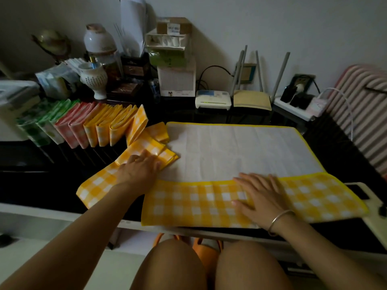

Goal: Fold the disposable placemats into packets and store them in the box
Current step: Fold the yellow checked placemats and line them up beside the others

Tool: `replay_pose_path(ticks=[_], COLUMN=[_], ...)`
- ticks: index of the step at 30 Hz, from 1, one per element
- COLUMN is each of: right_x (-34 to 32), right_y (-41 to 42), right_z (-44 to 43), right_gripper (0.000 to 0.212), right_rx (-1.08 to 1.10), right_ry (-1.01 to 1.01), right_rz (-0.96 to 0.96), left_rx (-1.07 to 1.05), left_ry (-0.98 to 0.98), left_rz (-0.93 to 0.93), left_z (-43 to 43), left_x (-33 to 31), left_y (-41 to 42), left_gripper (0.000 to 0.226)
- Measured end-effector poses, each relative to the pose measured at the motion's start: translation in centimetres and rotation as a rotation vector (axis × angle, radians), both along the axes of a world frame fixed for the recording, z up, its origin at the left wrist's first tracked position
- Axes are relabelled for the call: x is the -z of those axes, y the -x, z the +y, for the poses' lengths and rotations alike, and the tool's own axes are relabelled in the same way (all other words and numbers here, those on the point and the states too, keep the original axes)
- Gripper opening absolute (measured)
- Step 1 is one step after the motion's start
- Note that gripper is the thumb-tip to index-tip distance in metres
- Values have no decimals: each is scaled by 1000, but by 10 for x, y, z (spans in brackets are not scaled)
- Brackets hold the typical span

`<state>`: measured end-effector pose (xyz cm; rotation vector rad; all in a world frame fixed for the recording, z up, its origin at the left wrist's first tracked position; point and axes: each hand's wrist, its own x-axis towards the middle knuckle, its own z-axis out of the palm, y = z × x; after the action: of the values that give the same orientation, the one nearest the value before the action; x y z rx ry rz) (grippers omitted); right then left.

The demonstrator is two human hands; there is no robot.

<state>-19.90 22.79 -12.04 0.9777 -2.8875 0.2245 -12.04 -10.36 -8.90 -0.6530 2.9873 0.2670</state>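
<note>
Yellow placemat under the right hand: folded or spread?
Mostly spread, first fold begun: the placemat lies white side up, with only its near edge turned over as a checked strip under the flat right hand.

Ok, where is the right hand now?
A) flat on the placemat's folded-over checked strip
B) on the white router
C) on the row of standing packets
A: the right hand lies flat, fingers straight, on the checked strip folded over the near edge of the open placemat.
</note>
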Motion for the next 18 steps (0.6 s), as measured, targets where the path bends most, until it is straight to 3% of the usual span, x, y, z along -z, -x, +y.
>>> replay_pose_path(ticks=[10,13,18], right_x=[4,7,-1], right_y=[24,30,42], right_z=[-1,-3,-16], right_gripper=[70,72,80], right_rx=[153,127,45], right_ry=[23,9,-58], right_rz=[88,94,87], left_rx=[-18,-3,23], left_ry=[79,180,128], left_rz=[-20,109,412], left_z=[-17,-19,-6], left_x=[3,8,6], left_y=[4,2,0], left_gripper=[45,39,25])
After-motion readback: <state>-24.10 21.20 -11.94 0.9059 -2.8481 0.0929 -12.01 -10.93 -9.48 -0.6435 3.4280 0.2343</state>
